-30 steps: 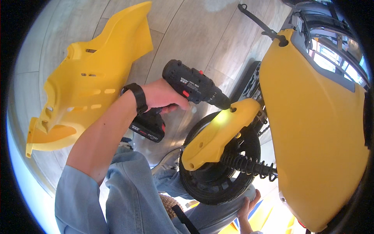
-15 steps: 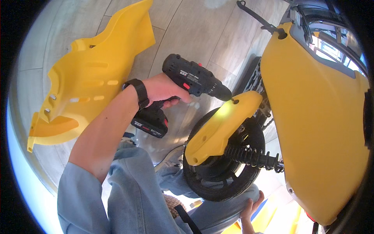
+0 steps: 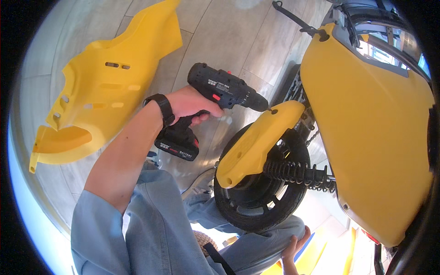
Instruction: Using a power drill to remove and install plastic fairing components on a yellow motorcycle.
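Note:
My left hand [image 3: 195,104] is wrapped around the grip of a black cordless drill [image 3: 224,87] with red buttons and a battery at its base. The drill's nose reaches the upper end of a yellow plastic cover [image 3: 247,146], at a hole there. That cover lies along a black wheel [image 3: 270,215] beside a black coil-spring shock absorber [image 3: 298,174]. At the lower right my right hand [image 3: 294,247] rests against my knee, fingers apart, holding nothing that shows. Part of it is hidden.
A large yellow body panel [image 3: 366,133] of the vehicle fills the right side. On the wood-look floor [image 3: 220,36] at left lies a loose curved yellow panel [image 3: 110,87] with slots. More yellow pieces [image 3: 316,256] sit beyond my right hand. A dark strap [image 3: 291,18] sticks out at top right.
The bright light spot on the yellow cover has gone out. The drill stays at the cover's hole. The view has shifted slightly; my right hand has barely moved.

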Available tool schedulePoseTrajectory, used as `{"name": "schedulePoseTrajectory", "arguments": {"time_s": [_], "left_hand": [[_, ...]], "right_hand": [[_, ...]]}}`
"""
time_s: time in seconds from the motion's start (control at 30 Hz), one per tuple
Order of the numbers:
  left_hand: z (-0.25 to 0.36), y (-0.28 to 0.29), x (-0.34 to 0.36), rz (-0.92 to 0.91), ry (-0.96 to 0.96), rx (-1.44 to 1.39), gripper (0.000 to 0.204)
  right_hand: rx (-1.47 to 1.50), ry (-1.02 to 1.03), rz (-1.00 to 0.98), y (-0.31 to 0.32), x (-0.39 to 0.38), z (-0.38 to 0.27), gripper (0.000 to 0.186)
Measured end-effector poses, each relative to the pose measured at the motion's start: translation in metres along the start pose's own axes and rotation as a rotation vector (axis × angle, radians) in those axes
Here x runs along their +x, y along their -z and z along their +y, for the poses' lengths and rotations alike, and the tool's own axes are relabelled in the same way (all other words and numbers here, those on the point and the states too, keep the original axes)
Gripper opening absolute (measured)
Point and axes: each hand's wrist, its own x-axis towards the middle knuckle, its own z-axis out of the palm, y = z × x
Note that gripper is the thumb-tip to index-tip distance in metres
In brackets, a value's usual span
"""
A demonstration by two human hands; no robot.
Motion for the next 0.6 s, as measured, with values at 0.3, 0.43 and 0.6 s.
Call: {"name": "schedulePoseTrajectory", "arguments": {"time_s": [0.3, 0.43, 0.6], "left_hand": [[-0.009, -0.009, -0.007, 0.038, 0.018, -0.086, 0.015], [-0.013, -0.007, -0.011, 0.024, -0.007, -0.136, 0.015], [-0.021, 0.0, -0.021, 0.028, 0.006, -0.229, 0.015]], "right_hand": [[-0.012, 0.024, 0.033, 0.004, -0.008, 0.01, 0.092], [-0.023, 0.034, 0.043, 0.0, -0.01, 0.014, 0.093], [-0.031, 0.019, 0.051, 0.002, -0.015, 0.002, 0.093]]}}
